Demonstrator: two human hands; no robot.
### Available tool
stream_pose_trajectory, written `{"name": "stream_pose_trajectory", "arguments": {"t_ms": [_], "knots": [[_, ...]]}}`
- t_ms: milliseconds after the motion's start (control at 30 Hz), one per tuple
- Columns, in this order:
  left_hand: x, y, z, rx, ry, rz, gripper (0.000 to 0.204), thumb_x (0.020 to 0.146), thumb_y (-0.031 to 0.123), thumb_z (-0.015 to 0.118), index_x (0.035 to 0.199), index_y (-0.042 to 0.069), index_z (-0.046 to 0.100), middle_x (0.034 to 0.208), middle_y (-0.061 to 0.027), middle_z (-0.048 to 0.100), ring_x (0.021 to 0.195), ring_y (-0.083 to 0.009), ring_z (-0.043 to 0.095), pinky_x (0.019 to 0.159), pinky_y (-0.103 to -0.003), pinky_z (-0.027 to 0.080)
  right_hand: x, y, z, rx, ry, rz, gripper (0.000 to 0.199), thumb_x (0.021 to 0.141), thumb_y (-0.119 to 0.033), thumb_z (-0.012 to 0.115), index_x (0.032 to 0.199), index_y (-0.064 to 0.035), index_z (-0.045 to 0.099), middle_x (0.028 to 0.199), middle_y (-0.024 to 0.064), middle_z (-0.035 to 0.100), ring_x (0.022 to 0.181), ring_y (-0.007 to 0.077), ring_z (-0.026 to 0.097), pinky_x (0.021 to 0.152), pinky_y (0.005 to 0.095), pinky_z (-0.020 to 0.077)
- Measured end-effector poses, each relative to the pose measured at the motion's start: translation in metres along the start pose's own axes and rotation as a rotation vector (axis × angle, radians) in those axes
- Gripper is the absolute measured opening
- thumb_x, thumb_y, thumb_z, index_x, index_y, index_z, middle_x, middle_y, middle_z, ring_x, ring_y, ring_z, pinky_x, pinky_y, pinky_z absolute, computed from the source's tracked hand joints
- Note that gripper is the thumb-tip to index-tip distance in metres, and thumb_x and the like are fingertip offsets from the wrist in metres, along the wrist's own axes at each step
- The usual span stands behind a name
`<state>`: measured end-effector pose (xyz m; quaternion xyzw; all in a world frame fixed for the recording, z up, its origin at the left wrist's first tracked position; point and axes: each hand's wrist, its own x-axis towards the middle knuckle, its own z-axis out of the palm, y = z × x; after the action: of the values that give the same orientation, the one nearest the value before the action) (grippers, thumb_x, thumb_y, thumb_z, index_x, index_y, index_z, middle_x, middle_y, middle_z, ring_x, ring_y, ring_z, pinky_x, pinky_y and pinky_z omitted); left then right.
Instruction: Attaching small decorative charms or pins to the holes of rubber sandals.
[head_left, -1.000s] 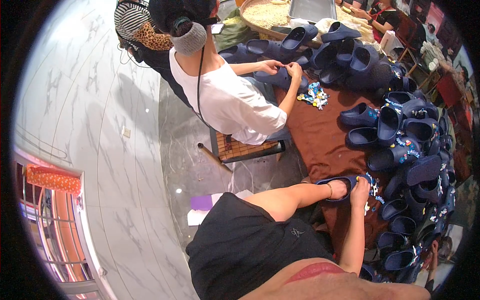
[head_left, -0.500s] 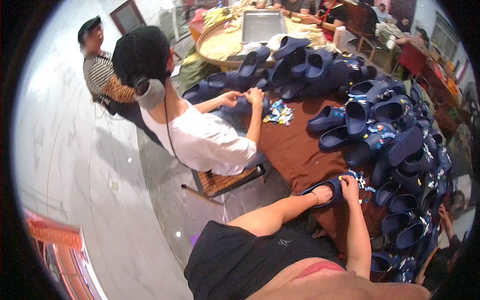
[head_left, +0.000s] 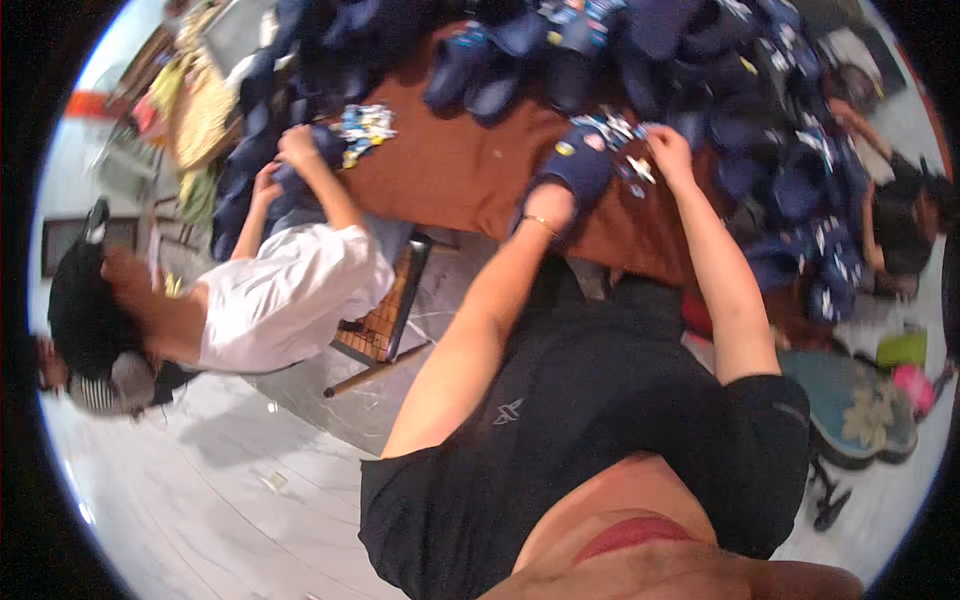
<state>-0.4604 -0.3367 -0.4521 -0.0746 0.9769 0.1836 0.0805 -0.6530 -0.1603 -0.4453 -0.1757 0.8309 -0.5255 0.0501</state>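
My left hand (head_left: 553, 205) is pushed into the opening of a navy clog (head_left: 578, 180) at the cloth's near edge, its fingers hidden inside. On the clog's upper sit a yellow charm (head_left: 565, 149) and a pinkish one (head_left: 595, 141). To the right of the toe, my right hand (head_left: 672, 157) has its thumb and fingers drawn together by a heap of small blue and white charms (head_left: 612, 127). Blur hides whatever is between those fingertips. Just below them lies a white, star-like charm (head_left: 641, 170).
Many navy clogs (head_left: 490, 85) are piled along the brown cloth (head_left: 440, 170). At left, a co-worker in a white shirt (head_left: 290, 295) bends over a clog beside another charm heap (head_left: 368, 130). A wooden stool (head_left: 385, 310) stands there. Another person (head_left: 895, 215) is at right.
My view has swung round, shifting the scene leftward. My right hand has left the clog's upper and moved right to the charm heap. My left hand remains inside the clog.
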Motion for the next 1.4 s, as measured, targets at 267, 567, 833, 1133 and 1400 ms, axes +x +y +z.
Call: {"name": "stream_pose_trajectory", "arguments": {"t_ms": [267,567,833,1133,1400], "knots": [[0.002,0.004,0.008,0.039,0.174,0.057,0.026,0.073,0.014,0.042,0.064,0.003,0.063,0.072,-0.0191,0.061,0.067,-0.0304,0.061,0.065,-0.041,0.049,-0.015,-0.004,-0.021,-0.328,0.032,0.053,0.020,0.072,-0.016,0.054,0.088,-0.0081,0.063,0.088,0.0119,0.062,0.083,0.0280,0.059,0.076,0.0354,0.0455],[-0.028,0.037,-0.050,-0.062,-0.065,-0.261,0.023,0.079,0.017,0.044,0.086,0.008,0.064,0.093,-0.0158,0.061,0.083,-0.0287,0.059,0.074,-0.039,0.047,-0.011,-0.037,0.016,-0.521,-0.140,-0.140,0.038,0.073,-0.012,0.048,0.111,-0.0094,0.053,0.098,0.0197,0.057,0.092,0.0351,0.054,0.077,0.0400,0.0425],[-0.042,0.036,-0.033,-0.128,0.670,0.134,0.023,0.082,0.020,0.041,0.095,0.008,0.056,0.102,-0.0159,0.055,0.093,-0.0274,0.053,0.081,-0.038,0.041,-0.008,-0.054,0.022,-0.807,-0.246,-0.263,0.029,0.073,-0.008,0.054,0.101,-0.0046,0.055,0.095,0.0192,0.054,0.090,0.0364,0.051,0.078,0.0420,0.0413],[0.007,0.056,-0.115,-0.479,0.349,0.227,0.022,0.078,0.021,0.043,0.076,0.002,0.056,0.083,-0.0198,0.057,0.075,-0.0320,0.056,0.066,-0.040,0.045,0.012,-0.033,0.015,-0.632,-0.138,-0.295,0.028,0.072,-0.024,0.054,0.087,0.0000,0.055,0.086,0.0226,0.056,0.084,0.0391,0.053,0.072,0.0441,0.0417],[-0.006,0.009,0.005,-0.010,0.139,0.031,0.023,0.071,0.012,0.043,0.066,0.002,0.063,0.074,-0.0188,0.061,0.071,-0.0314,0.060,0.068,-0.040,0.048,0.001,-0.039,0.013,-0.337,-0.006,-0.104,0.024,0.075,-0.021,0.049,0.090,-0.0053,0.059,0.084,0.0177,0.061,0.081,0.0341,0.057,0.072,0.0393,0.0439]]}}
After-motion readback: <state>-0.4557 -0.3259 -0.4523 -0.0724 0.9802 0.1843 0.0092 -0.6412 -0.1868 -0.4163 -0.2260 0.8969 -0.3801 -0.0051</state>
